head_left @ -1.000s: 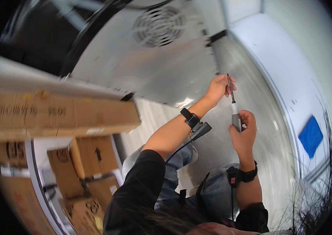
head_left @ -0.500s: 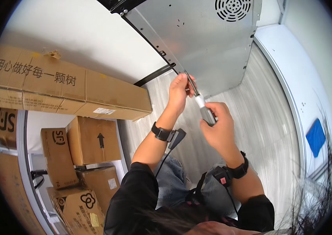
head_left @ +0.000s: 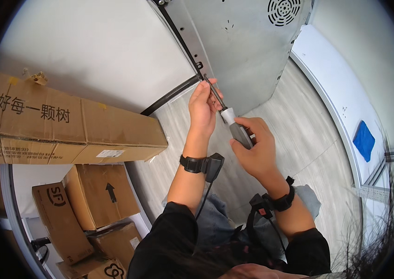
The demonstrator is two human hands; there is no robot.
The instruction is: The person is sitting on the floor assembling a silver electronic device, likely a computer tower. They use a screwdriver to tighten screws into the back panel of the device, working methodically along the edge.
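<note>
My right hand point(head_left: 263, 151) wraps round the grey and white handle of a screwdriver point(head_left: 240, 136). The shaft points up and away to the left. Close to the tip, my left hand point(head_left: 201, 109) has its fingers curled about the shaft; whether a screw sits there is too small to tell. The tip is at the lower left part of a grey metal panel point(head_left: 239, 60), near its dark edge strip point(head_left: 183, 43) with small holes and fittings. Contact between tip and panel cannot be made out.
A long cardboard box point(head_left: 122, 135) lies at the left, above stacked cartons point(head_left: 101, 195) in a metal-framed rack point(head_left: 15, 209). At the right, a blue cloth-like piece point(head_left: 364, 141) rests on a white ledge point(head_left: 332, 79). Wood-look floor point(head_left: 299, 125) spreads below the panel.
The view has shifted and turned a little. Both hands still hold the screwdriver, and its tip appears nearer the panel's dark edge. The left fingers look slightly more stretched along the shaft.
</note>
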